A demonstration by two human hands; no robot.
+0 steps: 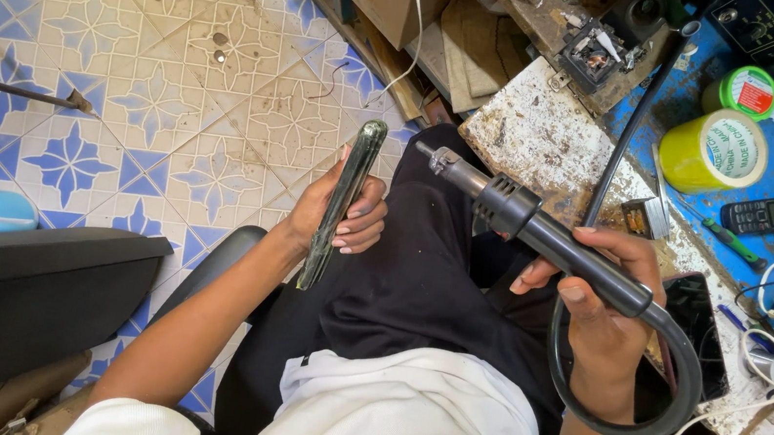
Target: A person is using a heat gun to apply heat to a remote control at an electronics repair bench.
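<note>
L hand (341, 210) holds a slim dark phone (341, 204) edge-on over the lap, fingers (364, 229) curled shut round its lower half. Phone's long axis runs near-to-far w/ a slight lean right; top end points far, toward the tiled floor (130, 68), bottom end toward the body.

R hand (597, 307) grips the black hot-air gun (542, 237) by its handle, fingers wrapped closed on it, thumb along the near side. Gun's long axis lies diagonal: metal nozzle (439, 158) points far-left, cord end runs near-right, where the thick black hose (660, 399) loops down round the wrist.

Key relation: nozzle tip sits just right of the phone's upper end, near but apart, no contact. Nozzle aims past the top of the phone rather than square at its face. Both hands are about level over the black trousers (428, 282).

To the right, the worn surface (554, 140) carries yellow tape (715, 150), green tape (742, 91) and a small keypad phone (759, 214) on the blue part.
</note>
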